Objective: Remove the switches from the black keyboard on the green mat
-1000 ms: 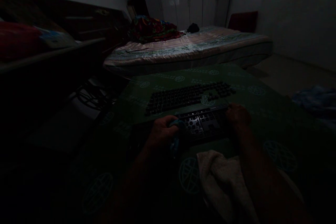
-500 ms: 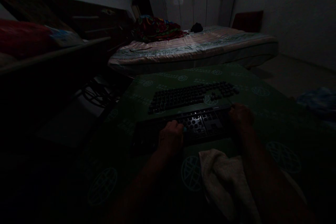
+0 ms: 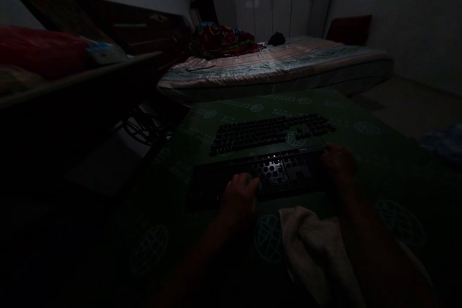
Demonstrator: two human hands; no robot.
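Note:
A black keyboard base (image 3: 274, 171) without its keycaps lies on the green table, its bare key holes shining near the middle. My left hand (image 3: 239, 197) is closed over the base's front part, left of the shiny holes. Something small and blue-green shows at its fingertips; the dim light hides its kind. At the base's right end my right hand (image 3: 338, 160) is closed, gripping that end. A thin line shows by its fingers, too dark to name. Beyond the base, loose black keycaps (image 3: 249, 134) lie in rows in a keyboard layout.
A crumpled light cloth (image 3: 314, 236) lies near the front, by my right forearm. The green table (image 3: 202, 130) has printed globe patterns. Behind it stands a bed (image 3: 288, 67) with a red patterned blanket (image 3: 224, 41). A shelf (image 3: 119, 65) with a red bundle is at left.
The whole view has shifted, so things sit slightly farther right. My left hand has moved slightly toward me on the base, and the blue-green thing shows differently. My right hand stays at the right end.

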